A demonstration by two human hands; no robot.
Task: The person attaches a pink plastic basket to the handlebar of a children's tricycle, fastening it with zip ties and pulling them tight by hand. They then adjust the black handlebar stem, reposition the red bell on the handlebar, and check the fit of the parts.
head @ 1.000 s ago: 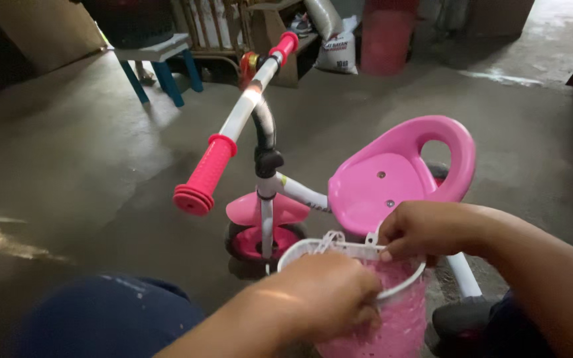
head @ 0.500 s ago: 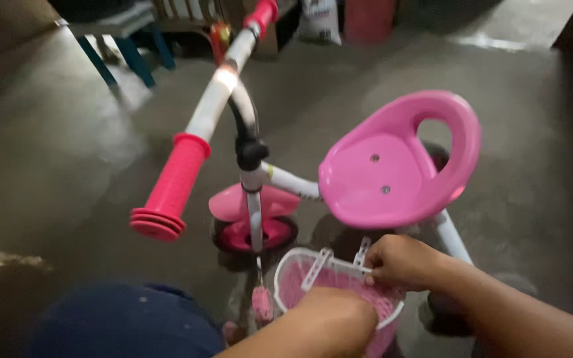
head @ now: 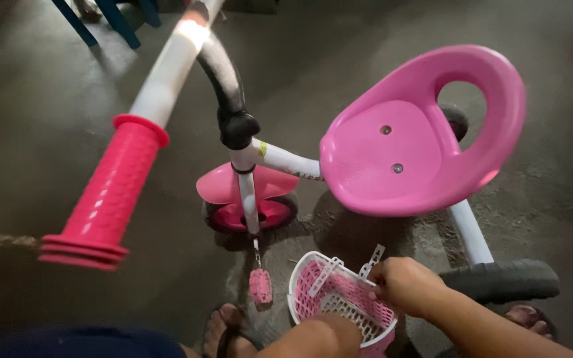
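A small pink tricycle stands on the concrete floor, with a pink seat [head: 426, 126], a white frame and a red handlebar grip [head: 104, 199] close to the camera. Low in front of me is a pink and white plastic basket [head: 339, 298]. My right hand [head: 402, 285] pinches the basket's rim by a white strap. My left hand [head: 329, 331] is tucked against the basket's near side, its fingers hidden by my forearm. A pink pedal [head: 260, 285] hangs just left of the basket.
The pink front wheel [head: 250, 215] sits under a pink fender. A black rear wheel [head: 505, 278] lies to the right of my right hand. My sandalled foot [head: 230, 331] is at the bottom. Blue stool legs [head: 111, 20] stand at the top left.
The basket has gone down from seat height to near the floor, with both hands still on it. The view has tilted down and closer, so the grip looms larger.
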